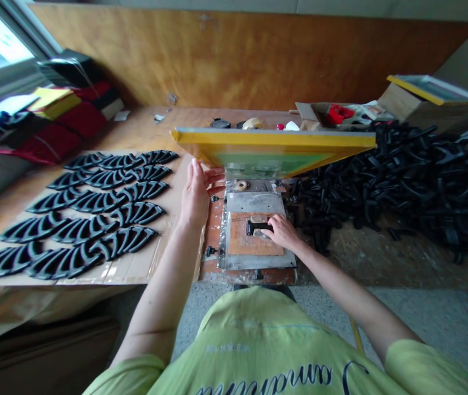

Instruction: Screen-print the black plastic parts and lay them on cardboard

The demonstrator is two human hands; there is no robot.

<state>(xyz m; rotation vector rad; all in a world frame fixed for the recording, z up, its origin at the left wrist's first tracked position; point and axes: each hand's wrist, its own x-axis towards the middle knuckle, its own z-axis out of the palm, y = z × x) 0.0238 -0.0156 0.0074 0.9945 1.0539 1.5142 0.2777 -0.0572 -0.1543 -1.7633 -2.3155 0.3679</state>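
A black plastic part, short and T-ended, lies on the brown pad of the metal base plate. My right hand pinches its right end from the side. Above the plate's far end, a yellow-edged screen-printing frame stands tilted up, its greenish mesh facing me. My left hand is just below the frame's left corner, fingers apart and pointing right. Nothing shows in it, and I cannot tell whether it touches the frame.
Rows of overlapping black parts lie on cardboard at left. A large heap of loose black parts covers the right side. A tape roll sits at the plate's far end. Behind are an open carton and red boxes.
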